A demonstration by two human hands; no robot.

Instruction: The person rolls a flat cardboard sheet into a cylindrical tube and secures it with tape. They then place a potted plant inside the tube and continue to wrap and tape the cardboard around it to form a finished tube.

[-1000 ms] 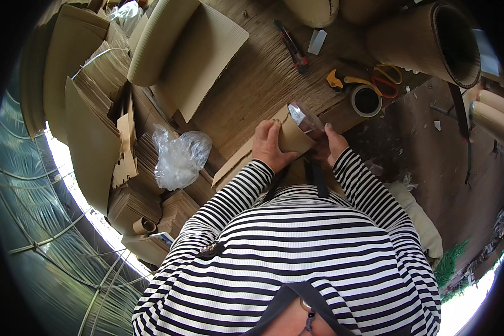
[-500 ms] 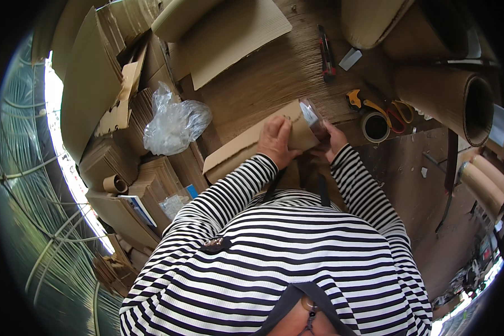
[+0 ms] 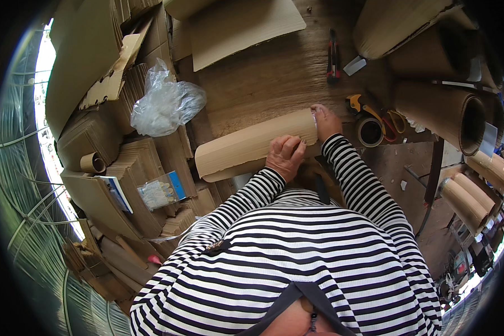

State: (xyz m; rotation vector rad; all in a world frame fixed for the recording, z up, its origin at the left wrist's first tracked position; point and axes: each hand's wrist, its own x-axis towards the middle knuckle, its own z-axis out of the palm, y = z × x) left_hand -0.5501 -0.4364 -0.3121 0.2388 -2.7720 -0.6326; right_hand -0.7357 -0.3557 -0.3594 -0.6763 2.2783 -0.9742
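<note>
A tan cardboard roll (image 3: 252, 141) lies slantwise on the wooden table in front of me, its loose long edge facing my body. My left hand (image 3: 287, 157) rests on the near side toward the right end, fingers bent and pressed against the cardboard. Around the right end closes my right hand (image 3: 326, 122), its fingers wrapped. A thin shiny, clear strip shows between that hand and the roll's rim; whatever else the right hand holds is hidden. Just right of it lie a roll of tape (image 3: 371, 133) and a yellow-handled tool (image 3: 355, 104).
A red-and-black utility knife (image 3: 334, 59) lies farther back. To the left are a crumpled clear plastic bag (image 3: 167, 101), stacked cardboard (image 3: 134, 168) and a blue-topped packet (image 3: 163, 190). Large cardboard tubes (image 3: 439, 115) stand at the right, near scissors (image 3: 396, 120).
The roll has turned a little flatter and its left end has shifted left. My left hand has slid right and nearer to me. The shiny clear thing at the right end is now mostly covered.
</note>
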